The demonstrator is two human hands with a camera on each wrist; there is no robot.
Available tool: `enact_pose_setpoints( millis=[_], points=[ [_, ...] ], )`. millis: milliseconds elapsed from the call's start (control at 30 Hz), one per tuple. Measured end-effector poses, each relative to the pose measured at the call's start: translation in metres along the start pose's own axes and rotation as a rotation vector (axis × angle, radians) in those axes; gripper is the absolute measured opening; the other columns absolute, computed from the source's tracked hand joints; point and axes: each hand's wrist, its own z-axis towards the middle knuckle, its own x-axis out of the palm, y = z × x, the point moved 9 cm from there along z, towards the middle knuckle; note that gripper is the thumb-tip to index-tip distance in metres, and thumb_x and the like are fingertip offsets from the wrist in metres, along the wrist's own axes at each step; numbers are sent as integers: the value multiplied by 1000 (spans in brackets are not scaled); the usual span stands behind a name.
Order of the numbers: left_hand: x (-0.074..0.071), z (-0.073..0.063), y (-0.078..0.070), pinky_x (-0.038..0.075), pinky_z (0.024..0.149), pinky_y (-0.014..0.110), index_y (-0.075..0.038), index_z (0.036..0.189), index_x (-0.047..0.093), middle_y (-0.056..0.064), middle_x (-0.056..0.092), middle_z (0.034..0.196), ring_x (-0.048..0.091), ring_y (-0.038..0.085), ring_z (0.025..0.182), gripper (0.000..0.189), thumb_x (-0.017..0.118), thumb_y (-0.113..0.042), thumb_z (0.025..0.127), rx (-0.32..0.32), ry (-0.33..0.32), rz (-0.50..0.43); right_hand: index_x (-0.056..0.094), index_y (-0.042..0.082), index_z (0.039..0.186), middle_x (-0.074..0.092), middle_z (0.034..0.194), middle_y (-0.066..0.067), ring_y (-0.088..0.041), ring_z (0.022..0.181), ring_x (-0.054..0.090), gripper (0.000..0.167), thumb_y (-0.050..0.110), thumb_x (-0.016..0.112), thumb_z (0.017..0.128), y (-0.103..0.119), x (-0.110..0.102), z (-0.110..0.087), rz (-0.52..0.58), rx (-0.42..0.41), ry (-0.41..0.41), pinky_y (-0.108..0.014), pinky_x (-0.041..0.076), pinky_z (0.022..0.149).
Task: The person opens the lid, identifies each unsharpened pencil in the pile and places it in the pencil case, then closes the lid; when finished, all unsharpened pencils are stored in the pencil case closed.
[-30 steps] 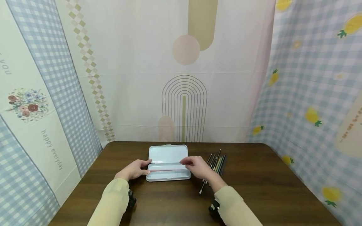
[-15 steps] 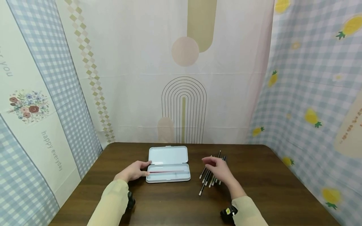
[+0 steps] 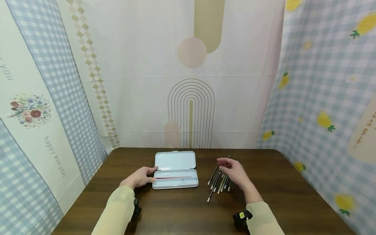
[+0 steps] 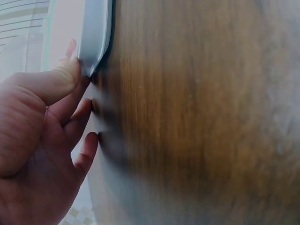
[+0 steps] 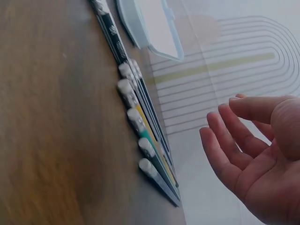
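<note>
Pencils [image 5: 148, 137] lie right of pencil case [image 3: 167, 184]; probably light, stiff, apt to roll, best pinched mid-shaft. Right grip [image 3: 235, 172], right of pencil case, fingers loosely curved, holds nothing. Left grip [image 3: 138, 178] pinches pencil case's left end.

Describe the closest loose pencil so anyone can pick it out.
On the brown table, right of the open pale case, lies a loose bundle of pencils, partly covered by the right hand in the head view. Find the dark pencil whose white-tipped end juts lower in that view than all the others.
</note>
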Motion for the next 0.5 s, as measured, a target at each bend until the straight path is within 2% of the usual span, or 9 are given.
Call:
enact_pose_setpoints(
  millis=[100,267,367,500],
  points=[
    [1,0,1,35,120,61,-5,156,56,23,55,156,44,45,149,62,79,-14,98,4,-5,0,65,0,142,69,131,-26,-29,109,69,38,2,67,103,-6,-7,0,4,23,-3,-44,62,87],
    [1,2,2,35,121,60,-6,155,56,22,55,155,44,43,149,62,78,-13,98,2,-12,-7,50,-1,155,60,142,-32,-41,123,65,52,4,64,105,-23,-22,-3,0,129,-2,-52,60,93],
    [2,3,3,35,120,61,-5,155,56,22,56,155,44,43,149,62,79,-13,98,1,-9,-5,43,-4,158,54,148,-36,-47,129,61,57,4,63,106,-33,-30,-6,10,197,18,-55,59,96],
    [2,4,3,35,120,61,-4,155,56,22,56,155,44,44,149,62,79,-12,98,1,-5,-2,40,-5,158,49,151,-38,-48,129,60,61,5,65,104,-45,-38,-10,39,275,34,-54,59,95]
  ],
)
